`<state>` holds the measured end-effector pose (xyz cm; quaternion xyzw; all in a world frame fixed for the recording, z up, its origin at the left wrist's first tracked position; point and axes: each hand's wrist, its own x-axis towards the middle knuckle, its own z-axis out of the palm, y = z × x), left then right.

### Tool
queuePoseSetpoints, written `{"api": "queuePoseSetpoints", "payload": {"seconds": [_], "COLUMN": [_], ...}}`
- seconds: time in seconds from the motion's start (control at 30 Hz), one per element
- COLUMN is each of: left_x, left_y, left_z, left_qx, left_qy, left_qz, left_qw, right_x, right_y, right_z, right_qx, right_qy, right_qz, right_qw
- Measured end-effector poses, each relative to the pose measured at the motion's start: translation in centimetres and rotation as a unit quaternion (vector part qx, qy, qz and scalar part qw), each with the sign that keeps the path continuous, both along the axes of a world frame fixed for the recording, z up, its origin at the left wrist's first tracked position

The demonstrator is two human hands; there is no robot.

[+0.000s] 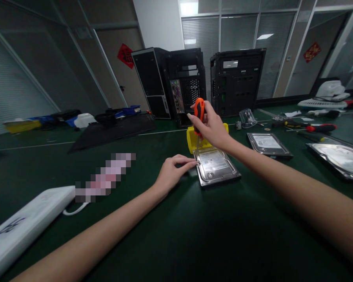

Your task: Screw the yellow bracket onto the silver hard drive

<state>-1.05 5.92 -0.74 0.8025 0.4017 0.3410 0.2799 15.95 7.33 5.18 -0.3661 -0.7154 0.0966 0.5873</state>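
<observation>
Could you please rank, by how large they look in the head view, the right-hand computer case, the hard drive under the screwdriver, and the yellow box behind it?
1. right-hand computer case
2. hard drive, though it lies nearer the camera, which flatters it
3. yellow box, partly hidden by the right hand

orange-black screwdriver [199,113], silver hard drive [216,166], yellow box [191,141], dark green table [194,227].

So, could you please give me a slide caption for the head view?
Right hand sets a screwdriver on a hard drive steadied by the left hand.
</observation>
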Motion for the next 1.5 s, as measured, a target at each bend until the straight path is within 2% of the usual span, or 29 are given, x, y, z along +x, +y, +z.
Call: {"api": "queuePoseSetpoints", "payload": {"seconds": [0.17, 0.67, 0.9, 1.07, 1.33, 1.5], "left_x": [0.26, -0.11, -0.05, -0.06, -0.06, 0.06], "left_y": [-0.02, -0.31, -0.85, -0.67, -0.49, -0.64], "left_z": [0.01, -0.12, 0.07, -0.05, -0.26, 0.0], "left_qx": [-0.028, -0.017, -0.034, -0.04, -0.036, -0.027], "left_qy": [-0.007, 0.008, 0.011, 0.005, -0.006, -0.001], "left_qz": [-0.009, -0.007, -0.008, -0.005, 0.01, 0.002], "left_qw": [1.0, 1.0, 0.999, 0.999, 0.999, 1.0], "right_x": [-0.03, -0.05, -0.19, -0.14, -0.26, -0.04], "right_y": [0.04, 0.18, -0.2, -0.45, -0.2, 0.17], "right_z": [-0.14, -0.44, -0.29, -0.04, -0.27, -0.28], "right_qx": [0.0, -0.001, 0.002, 0.021, -0.008, -0.012], "right_qy": [0.009, 0.007, -0.001, 0.021, 0.023, 0.044], "right_qz": [0.011, 0.031, 0.026, -0.002, 0.029, 0.008], "right_qw": [1.0, 1.0, 1.0, 1.0, 0.999, 0.999]}}
